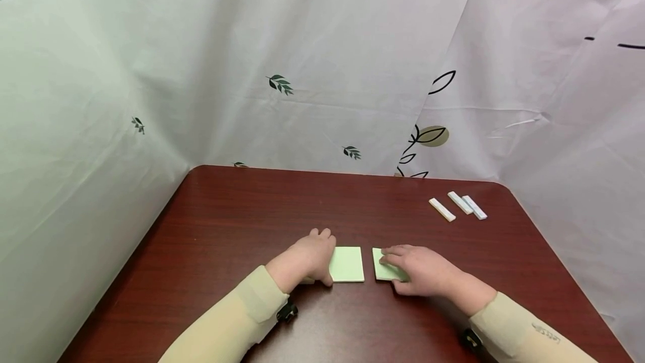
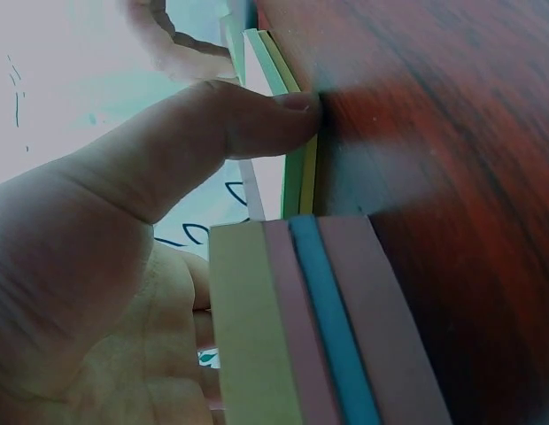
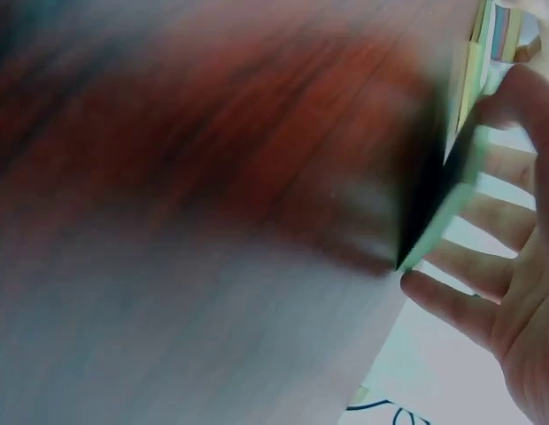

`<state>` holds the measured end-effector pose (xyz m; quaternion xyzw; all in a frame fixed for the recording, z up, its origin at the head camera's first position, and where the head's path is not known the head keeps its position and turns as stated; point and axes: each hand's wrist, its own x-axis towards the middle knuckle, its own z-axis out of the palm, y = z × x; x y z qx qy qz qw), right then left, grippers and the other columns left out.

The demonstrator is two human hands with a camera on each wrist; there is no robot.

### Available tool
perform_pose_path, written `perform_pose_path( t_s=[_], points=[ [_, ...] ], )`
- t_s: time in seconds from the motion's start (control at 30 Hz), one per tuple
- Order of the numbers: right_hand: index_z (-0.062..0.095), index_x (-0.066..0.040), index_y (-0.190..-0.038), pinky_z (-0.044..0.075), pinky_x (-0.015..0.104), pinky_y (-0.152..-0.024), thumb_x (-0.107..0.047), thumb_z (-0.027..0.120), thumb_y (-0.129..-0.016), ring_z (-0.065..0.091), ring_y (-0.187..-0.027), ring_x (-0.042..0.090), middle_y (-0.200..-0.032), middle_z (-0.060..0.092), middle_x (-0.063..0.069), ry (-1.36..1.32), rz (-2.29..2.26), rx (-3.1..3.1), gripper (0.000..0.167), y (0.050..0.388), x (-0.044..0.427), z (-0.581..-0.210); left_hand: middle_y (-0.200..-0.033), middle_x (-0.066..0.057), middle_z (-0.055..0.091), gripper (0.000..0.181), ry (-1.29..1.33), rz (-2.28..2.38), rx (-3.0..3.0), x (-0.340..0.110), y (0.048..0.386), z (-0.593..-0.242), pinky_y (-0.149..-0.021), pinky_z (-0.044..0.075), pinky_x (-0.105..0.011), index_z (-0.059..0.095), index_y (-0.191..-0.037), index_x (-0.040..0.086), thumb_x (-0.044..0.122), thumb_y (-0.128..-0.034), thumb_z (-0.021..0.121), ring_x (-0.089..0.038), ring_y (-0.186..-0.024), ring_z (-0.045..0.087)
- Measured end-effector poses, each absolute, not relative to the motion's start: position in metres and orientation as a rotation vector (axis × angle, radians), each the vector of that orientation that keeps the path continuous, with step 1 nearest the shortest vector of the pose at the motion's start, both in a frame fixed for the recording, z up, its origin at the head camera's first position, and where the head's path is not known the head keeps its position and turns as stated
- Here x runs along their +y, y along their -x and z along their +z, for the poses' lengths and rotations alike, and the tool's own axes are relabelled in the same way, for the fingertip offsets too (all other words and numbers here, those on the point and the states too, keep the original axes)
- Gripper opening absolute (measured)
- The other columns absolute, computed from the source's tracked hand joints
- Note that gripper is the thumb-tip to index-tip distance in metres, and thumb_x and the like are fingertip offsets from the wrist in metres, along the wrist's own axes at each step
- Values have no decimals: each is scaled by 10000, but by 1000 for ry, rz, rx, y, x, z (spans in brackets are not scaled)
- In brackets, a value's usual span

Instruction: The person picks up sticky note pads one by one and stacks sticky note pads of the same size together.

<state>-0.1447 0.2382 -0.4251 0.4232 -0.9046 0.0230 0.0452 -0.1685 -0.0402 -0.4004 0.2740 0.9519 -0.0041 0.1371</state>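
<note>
In the head view a pale green sticky note pad (image 1: 347, 265) lies flat at the table's middle. My left hand (image 1: 313, 254) holds its left side, thumb at the near edge and fingers toward the far edge. The left wrist view shows that thumb across the edges of the green layer and a yellow layer (image 2: 308, 177) under it. Closer to this camera, by the palm, is a stack of yellow, pink, blue and purple pads (image 2: 332, 319). My right hand (image 1: 428, 270) grips a second green pad (image 1: 380, 268), tilted off the table in the right wrist view.
Several thin pale strips lie at the table's back right, one apart (image 1: 442, 210) and others side by side (image 1: 459, 203). White printed cloth (image 1: 312, 116) hangs behind and beside the dark red wooden table (image 1: 242, 212).
</note>
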Motion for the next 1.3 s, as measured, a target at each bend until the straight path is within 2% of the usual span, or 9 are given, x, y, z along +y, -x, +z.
perform_pose_path(
  t_s=[0.13, 0.27, 0.4, 0.57, 0.67, 0.83, 1.0, 1.17, 1.3],
  points=[
    [696, -149, -1059, 540, 328, -785, -203, 673, -809, 663, -935, 114, -1038, 696, -38, -1291, 109, -2674, 257, 147, 238, -425, -1117, -64, 502, 723, -792, -27, 2748, -40, 169, -400, -784, 499, -338, 577, -1157, 56, 457, -646, 893, -244, -952, 463],
    [627, -187, -874, 477, 279, -587, -129, 636, -821, 543, -653, 32, -775, 599, -143, -1266, 140, -2621, 79, 151, 236, -424, -1115, -62, 502, 719, -787, -26, 2751, -40, 169, -401, -775, 500, -342, 580, -1146, 60, 460, -638, 895, -244, -947, 461],
    [520, -189, -798, 388, 270, -505, -104, 602, -825, 402, -554, 42, -658, 458, -164, -1199, 121, -2620, 121, 153, 236, -419, -1096, -53, 495, 707, -778, -10, 2753, -40, 169, -402, -755, 497, -338, 582, -1125, 68, 456, -627, 900, -237, -930, 447],
    [587, -166, -884, 414, 265, -536, -97, 601, -838, 416, -585, 36, -725, 488, -159, -1102, 149, -2629, 84, 155, 238, -411, -1070, -47, 488, 691, -770, 8, 2753, -39, 168, -401, -741, 492, -334, 584, -1113, 70, 442, -627, 904, -231, -917, 437],
    [630, -167, -941, 444, 265, -584, -102, 586, -883, 444, -625, 23, -779, 533, -156, -1045, 218, -2693, 97, 155, 238, -408, -1063, -47, 484, 693, -769, 2, 2751, -39, 168, -400, -734, 491, -332, 584, -1117, 69, 445, -629, 902, -230, -913, 434],
    [693, -164, -1068, 514, 341, -749, -116, 540, -961, 592, -820, 53, -962, 666, -102, -959, 405, -2887, 193, 157, 238, -403, -1065, -48, 482, 698, -765, -7, 2749, -39, 168, -400, -730, 493, -330, 582, -1124, 69, 450, -634, 900, -227, -915, 432],
    [700, -132, -1119, 513, 414, -842, -125, 494, -994, 646, -974, 147, -1052, 692, -35, -952, 508, -3044, 242, 163, 237, -402, -1067, -48, 482, 697, -763, -9, 2748, -39, 167, -400, -731, 494, -330, 582, -1134, 69, 448, -641, 895, -232, -921, 434],
    [689, -112, -1131, 508, 426, -833, -133, 473, -1003, 637, -980, 162, -1067, 685, -10, -943, 547, -3137, 252, 170, 236, -407, -1070, -50, 483, 695, -757, -9, 2745, -38, 167, -399, -729, 496, -332, 583, -1139, 69, 449, -646, 893, -238, -932, 441],
    [675, -131, -1100, 496, 406, -805, -125, 465, -1001, 609, -926, 134, -1033, 669, -25, -929, 534, -3165, 232, 177, 236, -414, -1065, -52, 481, 694, -762, -16, 2745, -39, 167, -399, -724, 496, -331, 581, -1141, 67, 451, -652, 890, -236, -921, 435]
  ],
)
